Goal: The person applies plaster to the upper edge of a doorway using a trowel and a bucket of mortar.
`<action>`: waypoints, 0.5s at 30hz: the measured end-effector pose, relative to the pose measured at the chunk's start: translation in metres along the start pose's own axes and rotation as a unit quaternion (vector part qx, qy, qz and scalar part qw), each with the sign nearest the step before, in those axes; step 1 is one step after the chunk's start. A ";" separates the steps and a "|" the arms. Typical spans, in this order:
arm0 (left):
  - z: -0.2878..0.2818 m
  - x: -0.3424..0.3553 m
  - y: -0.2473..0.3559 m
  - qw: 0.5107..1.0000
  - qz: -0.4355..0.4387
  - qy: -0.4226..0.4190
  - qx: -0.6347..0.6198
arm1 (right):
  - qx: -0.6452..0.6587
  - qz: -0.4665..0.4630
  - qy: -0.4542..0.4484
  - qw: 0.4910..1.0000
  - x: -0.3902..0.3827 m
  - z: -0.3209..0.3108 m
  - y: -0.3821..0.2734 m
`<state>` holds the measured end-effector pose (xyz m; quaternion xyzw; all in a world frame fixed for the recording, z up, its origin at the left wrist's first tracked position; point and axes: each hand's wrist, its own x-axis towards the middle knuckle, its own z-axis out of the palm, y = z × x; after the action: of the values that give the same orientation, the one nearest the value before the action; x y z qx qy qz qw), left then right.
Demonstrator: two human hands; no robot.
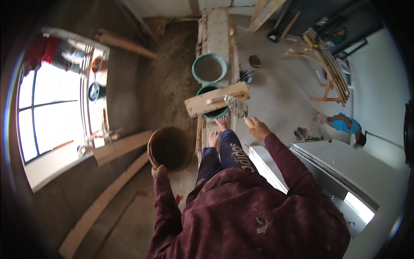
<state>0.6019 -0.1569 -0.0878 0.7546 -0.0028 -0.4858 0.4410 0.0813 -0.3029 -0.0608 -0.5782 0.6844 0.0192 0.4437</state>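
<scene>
My left hand [159,171] grips the rim of a round, dark brown basin [151,146], held out to the left of my legs with its opening facing up. In my right hand [259,129] is the wooden handle of a trowel [236,106], its blade coated with grey mortar. The blade overlaps the right end of a wooden float [196,106], which lies across a green bucket [217,114] in front of my bare feet. Just beyond stands a second green tub [195,71] with grey material inside.
I stand on a narrow plank platform [217,34] running away from me. Bright windows [54,108] and long boards [103,200] are at left. At right are a white panel [336,166], a wooden trestle with stacked timber [330,64], and a person in a blue shirt [347,124] below.
</scene>
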 end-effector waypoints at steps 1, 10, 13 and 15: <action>0.003 -0.003 0.005 0.999 -0.014 -0.005 0.029 | -0.026 0.006 -0.014 1.000 0.021 0.000 0.000; 0.046 0.008 0.003 0.985 -0.038 0.086 0.143 | -0.196 -0.023 -0.009 0.980 0.158 -0.027 -0.076; 0.054 0.012 -0.019 0.978 -0.036 0.106 0.174 | -0.275 -0.060 -0.014 0.960 0.220 -0.018 -0.070; 0.068 0.019 -0.032 0.981 -0.011 0.096 0.169 | -0.343 -0.099 0.024 0.934 0.261 -0.014 -0.070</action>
<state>0.5478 -0.1907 -0.1326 0.8613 -0.0344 -0.4088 0.2999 0.1458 -0.5361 -0.1829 -0.7601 0.5862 0.1948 0.2017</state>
